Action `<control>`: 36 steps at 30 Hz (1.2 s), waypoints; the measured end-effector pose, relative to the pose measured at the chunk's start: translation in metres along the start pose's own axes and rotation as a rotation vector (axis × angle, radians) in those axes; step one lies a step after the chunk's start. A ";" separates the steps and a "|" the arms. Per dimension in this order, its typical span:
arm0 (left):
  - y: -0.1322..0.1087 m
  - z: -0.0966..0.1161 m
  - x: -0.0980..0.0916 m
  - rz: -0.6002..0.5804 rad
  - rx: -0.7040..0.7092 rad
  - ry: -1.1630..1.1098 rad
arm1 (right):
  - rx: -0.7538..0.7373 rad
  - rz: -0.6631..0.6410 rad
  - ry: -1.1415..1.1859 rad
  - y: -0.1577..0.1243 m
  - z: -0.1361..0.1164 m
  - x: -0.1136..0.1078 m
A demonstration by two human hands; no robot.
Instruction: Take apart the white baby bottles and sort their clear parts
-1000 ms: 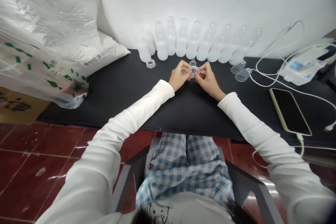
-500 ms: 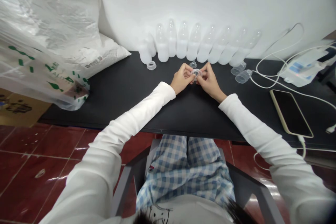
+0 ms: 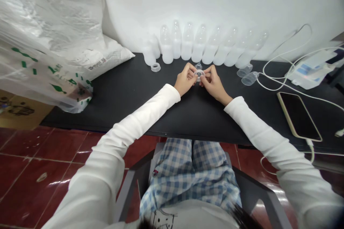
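Note:
My left hand point(image 3: 185, 79) and my right hand point(image 3: 213, 81) meet over the black table point(image 3: 129, 93), fingers pinched from both sides on a small clear ring with a teat point(image 3: 199, 74). A clear teat point(image 3: 198, 66) stands on the table just behind the hands. A row of several white baby bottles point(image 3: 199, 46) with clear caps lines the wall behind. An open white bottle point(image 3: 148, 56) and a loose white ring point(image 3: 155, 67) sit at the row's left end.
Two clear caps point(image 3: 247, 75) lie on their sides to the right. A phone point(image 3: 299, 115) lies face up on a cable, near a white device point(image 3: 309, 69) with cords. Large plastic bags point(image 3: 45, 39) fill the left. A chair and red tiled floor lie below.
The hands stay together on the small ring part; it was turned between the fingers and sits slightly differently. The view shifted a little.

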State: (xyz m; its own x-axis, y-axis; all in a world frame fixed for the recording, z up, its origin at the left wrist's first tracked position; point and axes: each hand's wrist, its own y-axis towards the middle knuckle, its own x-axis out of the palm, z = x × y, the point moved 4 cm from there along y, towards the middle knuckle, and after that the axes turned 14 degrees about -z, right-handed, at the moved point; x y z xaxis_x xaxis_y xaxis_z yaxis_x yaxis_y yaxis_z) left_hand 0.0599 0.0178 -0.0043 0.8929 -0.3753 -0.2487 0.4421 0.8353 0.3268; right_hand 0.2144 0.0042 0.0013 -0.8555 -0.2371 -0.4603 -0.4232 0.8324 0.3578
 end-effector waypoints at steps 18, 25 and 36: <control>-0.001 0.013 0.001 0.024 0.031 0.104 | 0.020 0.114 -0.129 -0.006 -0.019 -0.003; 0.005 -0.003 0.003 0.012 -0.018 -0.114 | -0.001 0.039 -0.049 0.000 -0.003 -0.001; 0.007 -0.013 0.003 -0.008 0.095 -0.105 | -0.078 0.106 -0.159 -0.003 -0.008 -0.002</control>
State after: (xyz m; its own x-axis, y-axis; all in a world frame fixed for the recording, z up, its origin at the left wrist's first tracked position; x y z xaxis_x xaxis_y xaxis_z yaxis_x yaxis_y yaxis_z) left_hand 0.0648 0.0281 -0.0145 0.8910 -0.4263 -0.1563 0.4512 0.7922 0.4110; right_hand 0.2145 -0.0021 0.0077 -0.8411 -0.0634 -0.5372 -0.3610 0.8054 0.4701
